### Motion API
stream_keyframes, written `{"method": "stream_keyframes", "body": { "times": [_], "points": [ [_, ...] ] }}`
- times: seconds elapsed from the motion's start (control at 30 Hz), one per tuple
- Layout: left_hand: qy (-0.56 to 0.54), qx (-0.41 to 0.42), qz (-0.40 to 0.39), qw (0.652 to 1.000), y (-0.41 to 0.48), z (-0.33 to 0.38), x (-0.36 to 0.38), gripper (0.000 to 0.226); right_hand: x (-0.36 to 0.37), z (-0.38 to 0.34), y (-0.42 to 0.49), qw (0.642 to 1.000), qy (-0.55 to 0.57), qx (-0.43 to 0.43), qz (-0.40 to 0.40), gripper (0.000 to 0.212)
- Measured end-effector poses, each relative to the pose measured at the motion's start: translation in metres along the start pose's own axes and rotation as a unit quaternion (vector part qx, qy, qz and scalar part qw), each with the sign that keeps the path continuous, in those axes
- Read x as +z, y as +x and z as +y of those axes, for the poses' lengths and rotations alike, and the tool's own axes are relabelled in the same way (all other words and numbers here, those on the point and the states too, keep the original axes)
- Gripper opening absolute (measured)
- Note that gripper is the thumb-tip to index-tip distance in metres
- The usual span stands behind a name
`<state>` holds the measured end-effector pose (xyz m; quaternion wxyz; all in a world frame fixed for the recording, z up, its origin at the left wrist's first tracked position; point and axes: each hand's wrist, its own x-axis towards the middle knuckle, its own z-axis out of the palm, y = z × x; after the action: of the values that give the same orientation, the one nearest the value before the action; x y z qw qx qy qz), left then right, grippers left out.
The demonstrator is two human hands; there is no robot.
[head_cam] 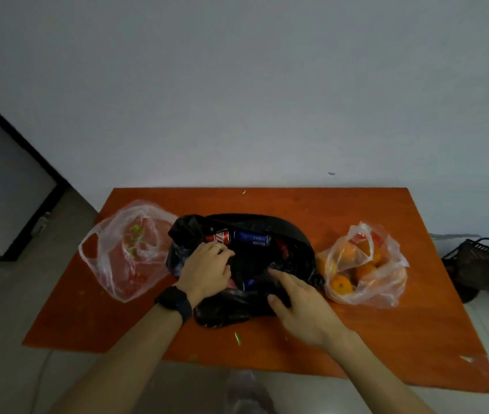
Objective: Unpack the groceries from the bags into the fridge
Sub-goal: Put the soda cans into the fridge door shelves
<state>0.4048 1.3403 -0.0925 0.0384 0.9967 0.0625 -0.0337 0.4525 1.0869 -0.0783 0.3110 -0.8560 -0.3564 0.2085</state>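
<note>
A black plastic bag [270, 225] lies open in the middle of the orange table [357, 204]. Inside it a red can [219, 236] and a blue can [252, 239] lie on their sides. My left hand [207, 270], with a ring and a black watch, rests on the bag's left rim, fingers curled into the opening. My right hand [300, 300] pinches a fold of the near rim between thumb and fingers. To the left is a clear bag [126, 249] holding red and green produce. A clear bag of oranges [362, 264] sits on the right.
A white panel with a dark frame [7, 186] stands at the far left on the floor side. A dark wire basket [482, 261] sits on the floor right of the table. Small green scraps [238, 338] lie on the table. A bare wall is behind.
</note>
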Motion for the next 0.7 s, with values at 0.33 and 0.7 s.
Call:
{"method": "stream_keyframes", "body": {
  "times": [0.33, 0.7],
  "points": [
    [0.142, 0.106, -0.159, 0.971, 0.132, -0.110, 0.039, 0.050, 0.010, 0.011, 0.198, 0.974, -0.136, 0.130, -0.128, 0.076],
    [-0.097, 0.014, -0.254, 0.962, 0.189, -0.187, 0.093, 0.048, 0.022, 0.091, 0.283, 0.938, -0.111, 0.272, -0.185, 0.080]
  ]
}}
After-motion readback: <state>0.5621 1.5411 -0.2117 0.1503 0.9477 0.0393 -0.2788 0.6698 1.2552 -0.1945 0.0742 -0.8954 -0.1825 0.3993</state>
